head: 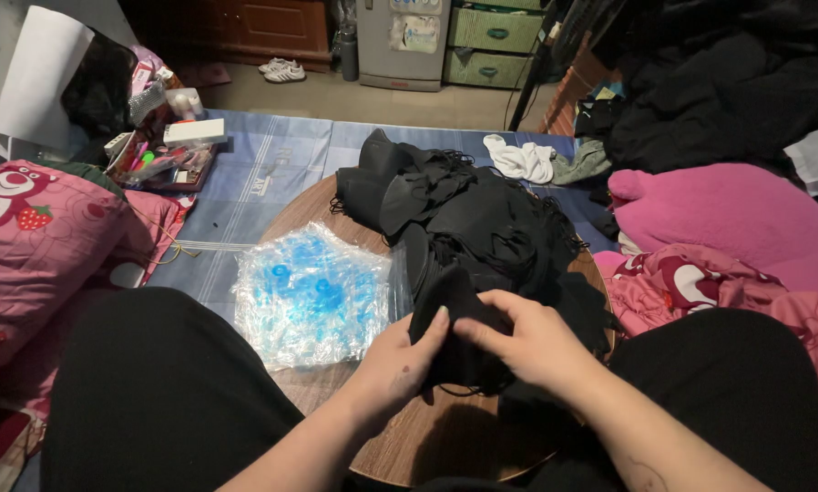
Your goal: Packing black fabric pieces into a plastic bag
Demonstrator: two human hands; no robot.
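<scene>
Both hands meet over the near part of a round wooden tray table. My left hand and my right hand together grip a small black fabric piece, fingers pinched on its top edge. Behind it lies a heap of similar black fabric pieces with thin loops. To the left of the hands rests a stack of clear plastic bags with blue print.
Pink cartoon pillow at left, pink bedding at right. A blue mat lies beyond the table, with a cluttered tray of small items at its left. Dark clothes pile at back right. My black-clad knees flank the table.
</scene>
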